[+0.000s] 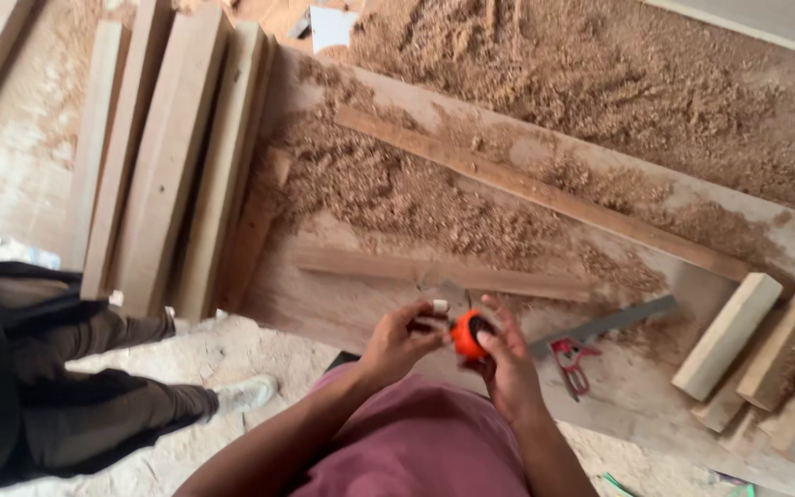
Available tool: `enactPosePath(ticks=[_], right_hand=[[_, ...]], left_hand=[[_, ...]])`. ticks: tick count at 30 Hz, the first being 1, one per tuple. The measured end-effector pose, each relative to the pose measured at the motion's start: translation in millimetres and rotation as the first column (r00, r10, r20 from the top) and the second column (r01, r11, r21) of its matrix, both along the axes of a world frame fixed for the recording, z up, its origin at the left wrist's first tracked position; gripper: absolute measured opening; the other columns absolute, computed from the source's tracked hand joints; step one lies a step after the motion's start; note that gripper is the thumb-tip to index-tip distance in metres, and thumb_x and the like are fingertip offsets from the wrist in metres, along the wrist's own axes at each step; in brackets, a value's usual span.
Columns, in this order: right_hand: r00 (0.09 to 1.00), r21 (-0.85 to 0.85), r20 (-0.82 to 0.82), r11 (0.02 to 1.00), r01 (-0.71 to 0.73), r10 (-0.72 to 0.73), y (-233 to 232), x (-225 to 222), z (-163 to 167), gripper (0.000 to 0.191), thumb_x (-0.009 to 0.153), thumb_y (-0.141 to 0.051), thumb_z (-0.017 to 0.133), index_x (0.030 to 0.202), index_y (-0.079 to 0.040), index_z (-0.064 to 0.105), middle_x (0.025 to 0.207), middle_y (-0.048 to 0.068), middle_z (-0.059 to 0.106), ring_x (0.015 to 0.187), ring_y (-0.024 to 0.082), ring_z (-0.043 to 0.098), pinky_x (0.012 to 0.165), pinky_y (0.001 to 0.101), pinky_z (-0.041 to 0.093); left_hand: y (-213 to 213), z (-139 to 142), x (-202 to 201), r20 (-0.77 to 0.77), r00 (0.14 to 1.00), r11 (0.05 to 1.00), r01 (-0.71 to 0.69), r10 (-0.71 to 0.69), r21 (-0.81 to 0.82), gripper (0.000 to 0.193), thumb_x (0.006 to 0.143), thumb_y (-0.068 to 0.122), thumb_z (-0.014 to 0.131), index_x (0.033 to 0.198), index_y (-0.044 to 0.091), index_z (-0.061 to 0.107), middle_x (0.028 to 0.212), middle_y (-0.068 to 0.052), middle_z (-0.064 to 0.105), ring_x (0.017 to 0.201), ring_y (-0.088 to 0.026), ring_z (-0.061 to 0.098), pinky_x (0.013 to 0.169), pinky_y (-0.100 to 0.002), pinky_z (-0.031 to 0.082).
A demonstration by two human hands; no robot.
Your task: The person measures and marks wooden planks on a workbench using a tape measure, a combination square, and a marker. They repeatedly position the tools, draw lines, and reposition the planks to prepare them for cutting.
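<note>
The head camera looks straight down at a dusty wooden table. Two hands meet low in the middle, just above the near edge of the table. The right hand holds a small orange tape measure. Its fingers curl around the round case, so they are closed on it. The left hand comes in from the other side. Its fingers pinch a small pale tip just beside the orange case. The picture is a bit blurry there, so I cannot tell what the pale tip is.

Lots of sawdust lies on the table. A long thin wood strip runs slanted across it. A second flat strip lies just past the hands. To the right of the hands is a grey square ruler with a red handle. Farther right lie short pale wood blocks, side by side. On the left, long boards are stacked next to each other.

Another person in dark trousers stands at the left on the floor, with a white shoe near the table.
</note>
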State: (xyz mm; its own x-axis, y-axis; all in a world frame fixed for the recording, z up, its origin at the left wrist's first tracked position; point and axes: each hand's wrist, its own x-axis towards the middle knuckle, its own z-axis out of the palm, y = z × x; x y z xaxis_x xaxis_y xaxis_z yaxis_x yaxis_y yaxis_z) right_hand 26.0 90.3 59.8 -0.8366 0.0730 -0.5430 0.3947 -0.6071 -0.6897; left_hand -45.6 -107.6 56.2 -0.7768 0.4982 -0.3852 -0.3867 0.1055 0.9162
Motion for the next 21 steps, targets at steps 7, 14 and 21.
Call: enactPosePath(ticks=[7, 14, 21], right_hand=[[0.944, 0.453, 0.079, 0.832, -0.319, 0.319, -64.9, -5.6, -0.2, 0.036, 0.086, -0.016, 0.076, 0.121, -0.011, 0.07, 0.114, 0.011, 0.07, 0.098, 0.019, 0.071, 0.08, 0.0349, 0.062], [0.835, 0.798, 0.317, 0.35, -0.491, 0.449, -97.3, -38.1, 5.2, 0.037, 0.074, -0.029, 0.084, 0.105, -0.011, 0.074, 0.096, 0.009, 0.078, 0.087, 0.02, 0.078, 0.079, 0.0332, 0.062], [0.888, 0.962, 0.245, 0.019, -0.274, 0.389, -28.0, -22.5, -22.0, 0.032, 0.074, -0.029, 0.081, 0.094, -0.007, 0.069, 0.094, 0.015, 0.072, 0.084, 0.037, 0.07, 0.074, 0.0471, 0.058]], left_hand=[[-58.6, -46.0, -12.1, 0.171, 0.98, 0.975, 0.132, -0.101, -0.179, 0.031, 0.079, 0.002, 0.085, 0.104, 0.002, 0.066, 0.086, -0.008, 0.074, 0.08, -0.014, 0.07, 0.071, -0.028, 0.059], [-110.0, -60.0, -13.5, 0.43, 0.903, 0.984, -0.083, 0.006, 0.161, 0.028, 0.082, -0.004, 0.073, 0.102, 0.006, 0.055, 0.084, -0.004, 0.065, 0.081, -0.014, 0.07, 0.079, -0.029, 0.06], [-124.1, -62.2, -25.2, 0.283, 0.93, 0.972, -0.219, 0.235, -0.087, 0.027, 0.082, -0.003, 0.073, 0.103, 0.005, 0.058, 0.087, -0.003, 0.068, 0.082, -0.016, 0.069, 0.075, -0.032, 0.059]])
